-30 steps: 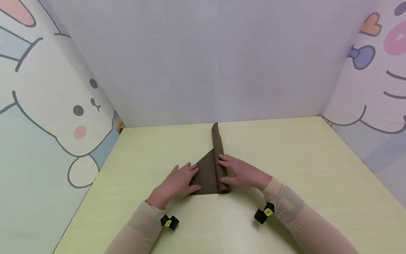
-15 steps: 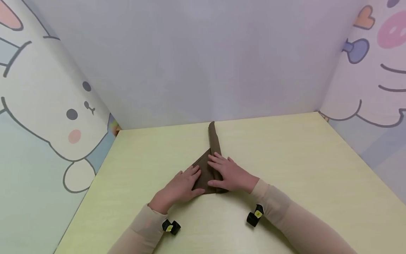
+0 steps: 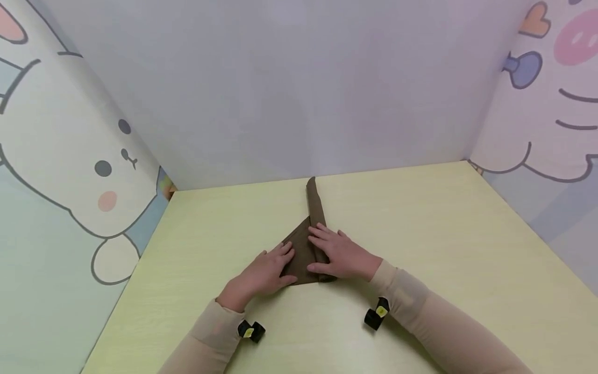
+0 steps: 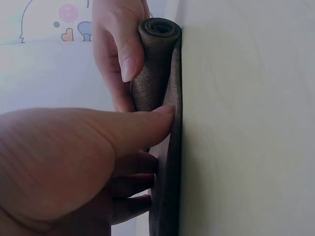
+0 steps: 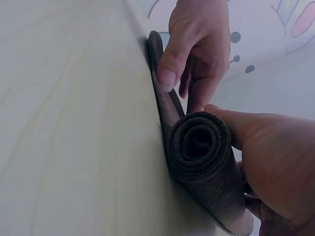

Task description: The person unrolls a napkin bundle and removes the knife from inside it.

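Right fingers [image 3: 320, 233] further over roll [image 3: 315, 205] (half-hidden)

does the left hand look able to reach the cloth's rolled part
Probably: the roll's far end lies uncovered, though the right hand partly blocks the stretch nearest the left hand.

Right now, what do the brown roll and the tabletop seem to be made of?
Brown roll: probably a soft, matte fabric, judging by its thin spiral layers and fine surface texture; the fibre can't be told.
Tabletop: wood or wood-look laminate, pale and smooth with a soft sheen; faint grain lines show, but which remains open.
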{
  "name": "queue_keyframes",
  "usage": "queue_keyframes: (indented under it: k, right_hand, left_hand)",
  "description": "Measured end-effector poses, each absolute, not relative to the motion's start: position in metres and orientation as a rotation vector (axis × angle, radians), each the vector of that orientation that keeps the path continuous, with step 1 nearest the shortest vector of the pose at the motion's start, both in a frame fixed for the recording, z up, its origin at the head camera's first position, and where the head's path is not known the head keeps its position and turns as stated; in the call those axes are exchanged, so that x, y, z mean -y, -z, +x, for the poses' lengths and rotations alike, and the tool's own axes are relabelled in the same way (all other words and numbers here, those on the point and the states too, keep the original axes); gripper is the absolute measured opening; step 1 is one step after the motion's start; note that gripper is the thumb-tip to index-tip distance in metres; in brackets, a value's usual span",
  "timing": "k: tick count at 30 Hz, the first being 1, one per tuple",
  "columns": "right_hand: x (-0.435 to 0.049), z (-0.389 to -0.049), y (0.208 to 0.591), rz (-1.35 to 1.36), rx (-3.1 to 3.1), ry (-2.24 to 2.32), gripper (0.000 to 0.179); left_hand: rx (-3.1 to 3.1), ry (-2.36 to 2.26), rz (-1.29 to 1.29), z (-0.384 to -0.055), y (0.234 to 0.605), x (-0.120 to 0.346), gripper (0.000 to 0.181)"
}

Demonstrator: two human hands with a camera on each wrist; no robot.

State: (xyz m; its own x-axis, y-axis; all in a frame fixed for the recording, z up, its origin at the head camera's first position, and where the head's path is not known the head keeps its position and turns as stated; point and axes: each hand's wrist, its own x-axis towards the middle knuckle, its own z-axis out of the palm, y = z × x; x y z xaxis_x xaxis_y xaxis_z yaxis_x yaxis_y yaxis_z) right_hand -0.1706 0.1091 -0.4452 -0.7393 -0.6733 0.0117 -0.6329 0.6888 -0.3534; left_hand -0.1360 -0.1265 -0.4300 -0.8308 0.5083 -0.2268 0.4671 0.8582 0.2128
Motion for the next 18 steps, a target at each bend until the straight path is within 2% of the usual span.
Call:
queue_keyframes:
  k: [18]
  right_hand:
    - [-0.1138, -0.1696, 0.4395, -1.011, -2.784, 0.490, 0.080]
  left_hand:
    - [-2.750, -0.181, 0.698, -0.1387, 0.4270, 0.1304, 0.070]
